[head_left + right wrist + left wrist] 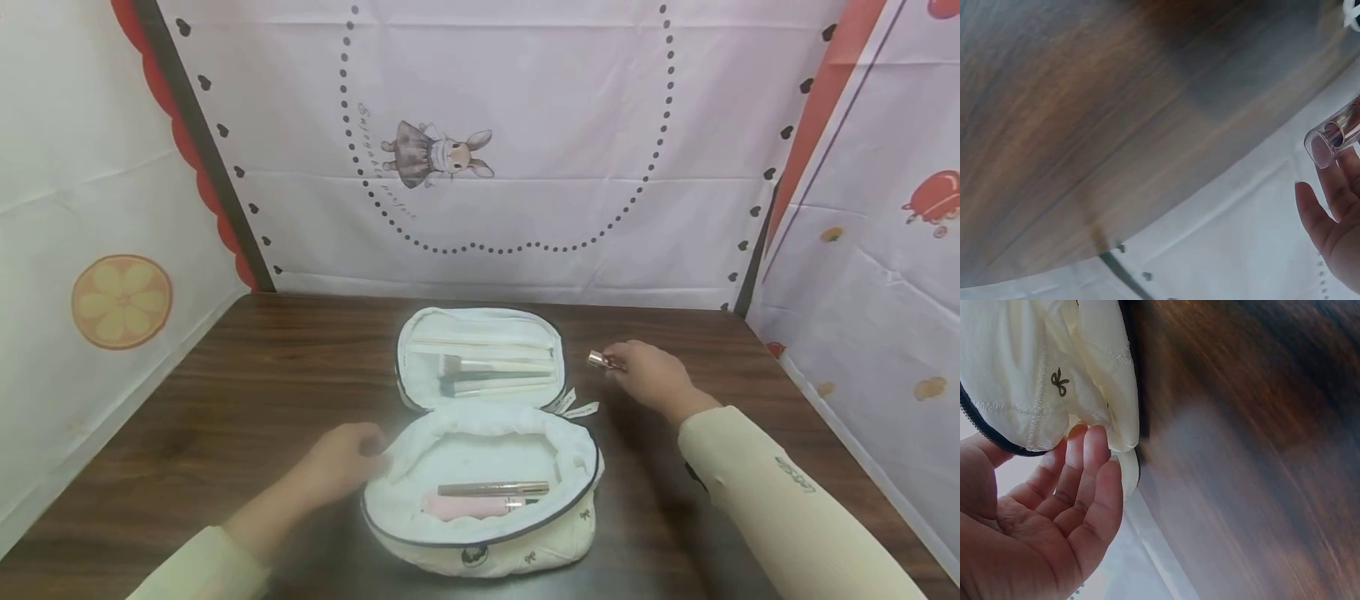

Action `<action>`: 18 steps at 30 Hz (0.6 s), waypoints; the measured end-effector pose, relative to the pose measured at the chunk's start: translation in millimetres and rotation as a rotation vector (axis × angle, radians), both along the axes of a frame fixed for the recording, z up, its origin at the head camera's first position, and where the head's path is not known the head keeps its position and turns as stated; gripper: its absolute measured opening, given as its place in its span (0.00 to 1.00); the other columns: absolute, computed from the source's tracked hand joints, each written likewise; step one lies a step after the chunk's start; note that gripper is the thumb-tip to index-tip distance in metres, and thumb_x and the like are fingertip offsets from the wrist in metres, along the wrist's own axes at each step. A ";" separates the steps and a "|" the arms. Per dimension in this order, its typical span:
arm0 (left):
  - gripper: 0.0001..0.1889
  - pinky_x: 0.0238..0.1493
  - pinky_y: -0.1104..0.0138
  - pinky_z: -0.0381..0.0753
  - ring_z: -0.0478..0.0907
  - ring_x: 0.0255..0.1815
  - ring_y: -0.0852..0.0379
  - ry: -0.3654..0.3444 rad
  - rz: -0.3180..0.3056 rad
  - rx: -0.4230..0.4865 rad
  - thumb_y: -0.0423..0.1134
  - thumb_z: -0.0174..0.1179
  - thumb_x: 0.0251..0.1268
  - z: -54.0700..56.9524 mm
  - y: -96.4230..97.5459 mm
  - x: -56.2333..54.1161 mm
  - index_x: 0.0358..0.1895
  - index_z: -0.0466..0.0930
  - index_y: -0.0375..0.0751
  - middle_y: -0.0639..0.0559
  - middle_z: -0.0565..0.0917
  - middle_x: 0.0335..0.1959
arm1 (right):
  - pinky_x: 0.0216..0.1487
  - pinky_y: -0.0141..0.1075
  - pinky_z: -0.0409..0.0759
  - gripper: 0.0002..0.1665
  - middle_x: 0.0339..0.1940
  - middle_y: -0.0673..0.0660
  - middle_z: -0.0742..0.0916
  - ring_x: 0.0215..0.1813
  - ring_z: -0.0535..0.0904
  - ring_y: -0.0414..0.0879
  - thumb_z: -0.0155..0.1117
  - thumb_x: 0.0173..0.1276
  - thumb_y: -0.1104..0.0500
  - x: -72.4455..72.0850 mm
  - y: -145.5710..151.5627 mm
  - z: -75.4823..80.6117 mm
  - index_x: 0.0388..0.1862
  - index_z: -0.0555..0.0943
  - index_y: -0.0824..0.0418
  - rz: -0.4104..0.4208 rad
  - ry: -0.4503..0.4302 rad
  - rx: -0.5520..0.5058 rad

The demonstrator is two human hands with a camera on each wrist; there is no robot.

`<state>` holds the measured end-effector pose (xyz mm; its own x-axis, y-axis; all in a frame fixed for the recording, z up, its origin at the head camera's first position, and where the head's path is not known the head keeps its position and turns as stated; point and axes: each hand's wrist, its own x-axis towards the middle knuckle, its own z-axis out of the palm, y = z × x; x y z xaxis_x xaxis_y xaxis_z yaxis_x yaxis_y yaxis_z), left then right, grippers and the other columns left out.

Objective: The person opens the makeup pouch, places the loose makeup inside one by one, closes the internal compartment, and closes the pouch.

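Note:
A white quilted makeup bag (536, 546) stands unzipped with its lid folded back. Inside lie a slim gold-brown stick (493, 489) and a pink tube (468, 506). My left hand (341, 462) is at the bag's left rim; in the left wrist view its loosely bent fingers (1094, 450) meet the cream fabric (1019, 369) by the zip. Right of the lid, my right hand (652, 375) pinches a small, shiny rose-gold lipstick tube (600, 360) with its end pointing left. In the right wrist view this tube (1329, 140) has a clear end.
Several makeup brushes (495, 375) sit behind the clear pocket of the lid (480, 323). White zip pulls (581, 410) stick out at the hinge's right. The dark wooden table (247, 392) is bordered by printed white cloth (510, 225) at the back and sides.

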<state>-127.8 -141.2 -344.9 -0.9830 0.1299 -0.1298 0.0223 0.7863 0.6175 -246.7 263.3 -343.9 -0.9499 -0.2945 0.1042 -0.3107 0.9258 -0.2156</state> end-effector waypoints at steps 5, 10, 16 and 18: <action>0.09 0.37 0.56 0.80 0.77 0.33 0.55 0.007 -0.007 -0.002 0.37 0.65 0.56 0.1 0.0 -0.9 0.37 0.81 0.37 0.51 0.82 0.31 | 0.42 0.52 0.80 0.13 0.35 0.54 0.84 0.37 0.81 0.50 0.67 0.62 0.59 8.2 -10.2 6.6 0.46 0.83 0.59 0.038 0.031 -0.002; 0.09 0.37 0.56 0.80 0.77 0.33 0.54 0.001 -0.006 -0.011 0.37 0.65 0.56 0.3 -0.3 -1.7 0.38 0.81 0.37 0.50 0.82 0.31 | 0.40 0.49 0.81 0.12 0.35 0.52 0.84 0.37 0.81 0.47 0.69 0.61 0.58 17.9 -21.5 11.0 0.45 0.84 0.57 0.088 0.081 -0.009; 0.09 0.38 0.55 0.81 0.78 0.34 0.54 -0.005 -0.004 -0.014 0.38 0.64 0.56 -0.9 -1.4 -1.6 0.38 0.81 0.38 0.50 0.83 0.31 | 0.35 0.44 0.81 0.13 0.36 0.50 0.85 0.37 0.81 0.44 0.70 0.61 0.58 33.4 -39.7 18.3 0.45 0.84 0.55 0.164 0.126 -0.010; 0.08 0.38 0.55 0.81 0.78 0.34 0.54 -0.006 -0.006 -0.008 0.38 0.64 0.57 -0.4 -1.3 -1.2 0.37 0.81 0.38 0.50 0.82 0.31 | 0.35 0.43 0.81 0.13 0.37 0.49 0.85 0.38 0.81 0.44 0.71 0.60 0.59 38.5 -45.3 20.8 0.45 0.84 0.55 0.193 0.147 -0.010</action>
<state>-129.0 -142.6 -345.3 -0.9813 0.1347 -0.1372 0.0231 0.7911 0.6113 -208.2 217.9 -323.1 -0.8503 -0.4676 0.2414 -0.5106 0.8441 -0.1634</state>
